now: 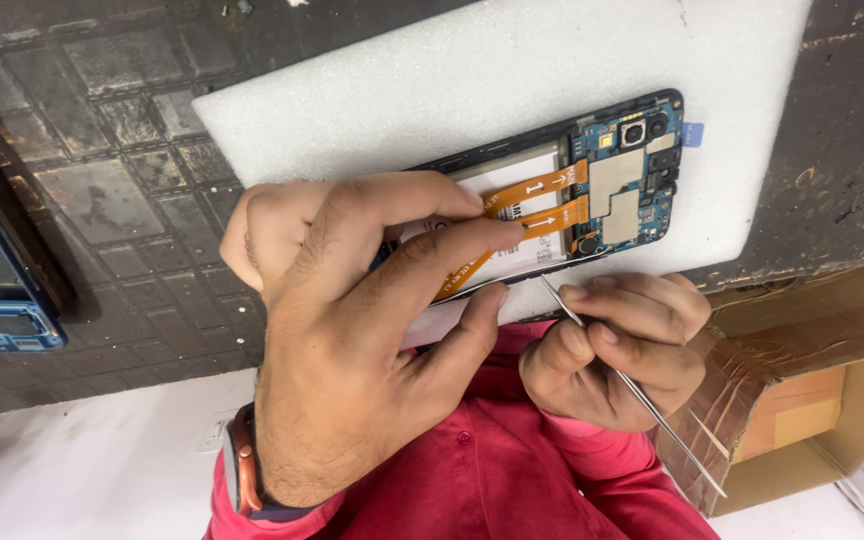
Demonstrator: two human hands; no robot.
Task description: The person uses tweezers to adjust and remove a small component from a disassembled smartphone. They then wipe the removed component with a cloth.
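Two hands work on an opened phone (562, 190) w/ its back off. It lies on a white foam pad (402, 90) on the dark tabletop (102, 200), right of the middle.

The left hand (352, 330) lies over the near half of the phone. Its fingers (452, 245) are spread a bit and press down flat on the orange ribbon cables (542, 200), holding the phone steady. The right hand (617, 350) has its fingers closed tight on thin metal tweezers (632, 385). The tip sits at the phone's near edge.

Looks like the step is freeing or seating a cable. Next move prob. needs a soft, small push w/ the tip while the other hand keeps pressing.

Hard to see: the left hand hides half the phone, so the battery and cable ends are covered. Can't tell if the tip touches the phone. A blue phone part (2, 325) at far left is cut off. A cardboard box (812, 390) at right is partly out of view.
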